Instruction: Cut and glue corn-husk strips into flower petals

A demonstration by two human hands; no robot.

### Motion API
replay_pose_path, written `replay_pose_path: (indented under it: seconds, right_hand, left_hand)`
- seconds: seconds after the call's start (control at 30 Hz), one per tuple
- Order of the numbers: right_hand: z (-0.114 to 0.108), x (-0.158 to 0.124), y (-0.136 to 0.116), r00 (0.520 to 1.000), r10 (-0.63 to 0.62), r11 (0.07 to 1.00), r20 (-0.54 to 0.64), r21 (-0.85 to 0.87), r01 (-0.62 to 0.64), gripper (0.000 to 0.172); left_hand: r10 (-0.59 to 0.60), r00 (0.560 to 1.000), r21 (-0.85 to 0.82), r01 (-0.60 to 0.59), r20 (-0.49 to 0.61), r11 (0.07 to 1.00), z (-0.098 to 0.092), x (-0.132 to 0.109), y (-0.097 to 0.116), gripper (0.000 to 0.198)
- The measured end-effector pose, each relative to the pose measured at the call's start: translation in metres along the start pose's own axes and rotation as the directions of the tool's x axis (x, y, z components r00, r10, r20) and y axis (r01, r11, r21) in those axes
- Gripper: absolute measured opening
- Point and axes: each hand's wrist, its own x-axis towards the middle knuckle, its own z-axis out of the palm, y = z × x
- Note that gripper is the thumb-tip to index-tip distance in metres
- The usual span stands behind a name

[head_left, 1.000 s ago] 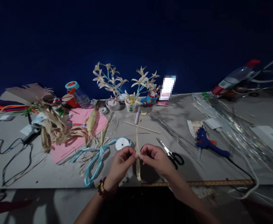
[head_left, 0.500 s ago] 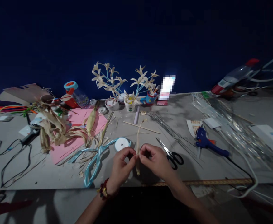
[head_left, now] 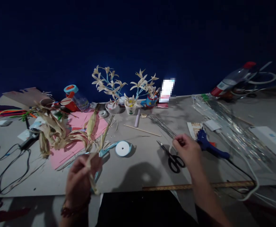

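Observation:
My left hand has moved over the table's front left, its fingers pinching a pale strip of dried corn husk that hangs down past the palm. My right hand is at the right, beside the black-handled scissors and over the near end of the thin metal wires. Its fingers are closed, and a narrow pale husk strip sticks out of them to the left. A roll of light blue ribbon lies flat between the hands.
Dried corn husks lie on pink paper at the left. Husk flowers stand in cups at the back. A blue glue gun, its cord, and clear plastic packaging are at the right. A ruler-like strip runs along the front edge.
My hands, formerly together at one husk strip in the middle, have parted. The left went left with a strip; the right went right past the scissors, a pale strip in its fingers.

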Motion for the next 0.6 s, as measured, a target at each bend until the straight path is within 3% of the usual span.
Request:
replay_pose_path:
  seconds: [0.07,0.13,0.23,0.3,0.37,0.43,0.5,0.6]
  right_hand:
    - [-0.007,0.008,0.011,0.997,0.076,0.989,-0.003,0.128,-0.075,0.015]
    - [-0.007,0.007,0.010,0.983,0.140,0.926,0.115,0.337,-0.171,0.017]
    - [0.002,-0.005,-0.007,0.935,0.144,0.781,0.324,0.543,-0.309,0.019]
    - [0.011,-0.017,-0.020,0.923,0.125,0.744,0.364,0.581,-0.330,0.019]
    - [0.018,-0.026,-0.030,0.916,0.105,0.722,0.388,0.604,-0.339,0.019]
    - [0.024,-0.035,-0.037,0.903,0.084,0.698,0.420,0.623,-0.354,0.020]
    - [0.029,-0.041,-0.042,0.895,0.066,0.683,0.441,0.634,-0.362,0.021]
    - [0.034,-0.051,-0.050,0.900,0.047,0.676,0.433,0.650,-0.347,0.021]
  left_hand:
    - [0.059,0.990,0.125,-0.043,-0.127,0.991,-0.019,0.019,0.007,0.029]
    - [0.111,0.973,0.466,-0.003,-0.204,0.885,-0.031,0.043,0.005,0.026]
    - [0.010,0.991,0.618,0.076,-0.134,0.782,-0.033,0.072,-0.009,0.025]
    - [0.085,0.995,0.838,0.002,-0.057,0.546,-0.023,0.077,-0.019,0.030]
    - [0.135,0.990,0.898,-0.095,0.040,0.430,-0.003,0.068,-0.027,0.032]
    - [0.017,0.987,0.837,-0.142,0.157,0.529,0.024,0.049,-0.037,0.026]
    - [-0.158,0.937,0.740,-0.134,0.310,0.659,0.053,0.029,-0.048,0.023]
    - [-0.355,0.852,0.633,0.037,0.384,0.774,0.083,0.009,-0.067,0.022]
